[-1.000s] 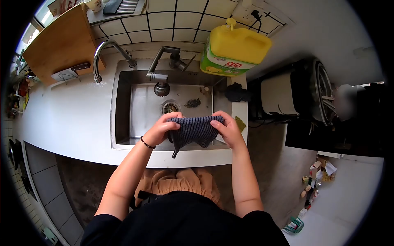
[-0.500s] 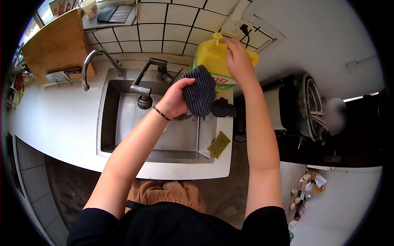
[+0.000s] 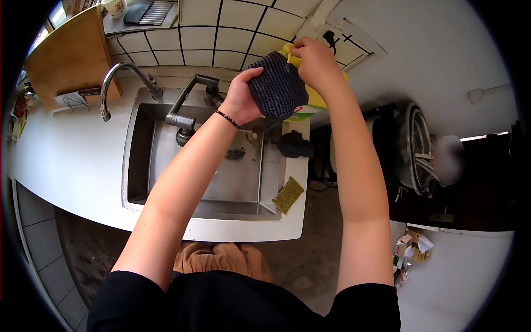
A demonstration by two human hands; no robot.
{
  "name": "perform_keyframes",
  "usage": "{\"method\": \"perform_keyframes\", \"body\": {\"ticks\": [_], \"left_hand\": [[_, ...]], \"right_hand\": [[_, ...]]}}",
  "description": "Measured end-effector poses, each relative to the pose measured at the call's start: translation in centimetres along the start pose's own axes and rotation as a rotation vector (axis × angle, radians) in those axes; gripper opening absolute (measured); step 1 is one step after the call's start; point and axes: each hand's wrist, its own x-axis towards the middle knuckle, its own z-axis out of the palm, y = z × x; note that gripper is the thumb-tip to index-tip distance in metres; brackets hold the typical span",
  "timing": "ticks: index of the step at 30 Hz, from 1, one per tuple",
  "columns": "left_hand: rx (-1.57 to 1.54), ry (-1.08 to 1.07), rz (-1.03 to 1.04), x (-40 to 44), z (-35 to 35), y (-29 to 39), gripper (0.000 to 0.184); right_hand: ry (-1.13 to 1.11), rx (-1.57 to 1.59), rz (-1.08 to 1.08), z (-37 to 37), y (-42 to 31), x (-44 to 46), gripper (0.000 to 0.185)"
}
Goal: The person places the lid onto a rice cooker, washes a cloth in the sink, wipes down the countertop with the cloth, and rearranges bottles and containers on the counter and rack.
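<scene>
My left hand [image 3: 243,98] holds a dark striped cloth [image 3: 278,86] up by its left side, in front of the yellow jug [image 3: 316,99]. The jug's yellow pump top [image 3: 287,51] shows just above the cloth. At that top are the closed fingers of my right hand [image 3: 315,62], gripping the pump. Most of the jug is hidden behind the cloth and my right hand.
Below my hands is a steel sink [image 3: 232,185] with a grey faucet [image 3: 180,120]. A chrome tap [image 3: 105,99] stands at the left. A black cloth [image 3: 295,144] and a green scouring pad [image 3: 288,195] lie on the right rim.
From stretching the cloth with both hands over the sink, my left hand has carried it up to the jug. My right hand let go of it and closed on the pump top.
</scene>
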Motion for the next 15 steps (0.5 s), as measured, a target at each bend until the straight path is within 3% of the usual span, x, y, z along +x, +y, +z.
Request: {"method": "perform_keyframes", "body": {"ticks": [8,12,15], "left_hand": [[-0.074,-0.010,-0.032,-2.4,-1.2,-1.1,0.048],[-0.106,0.054,-0.059,-6.9,-4.7,-2.8,0.048],[-0.087,0.128,-0.098,-12.5,-8.0,-4.0,0.048]], "right_hand": [[-0.099,-0.049,0.062,1.6,0.0,0.6,0.033],[-0.011,-0.041,-0.022,1.8,-0.1,-0.4,0.037],[0.196,-0.088,-0.158,2.1,0.1,-1.1,0.030]]}}
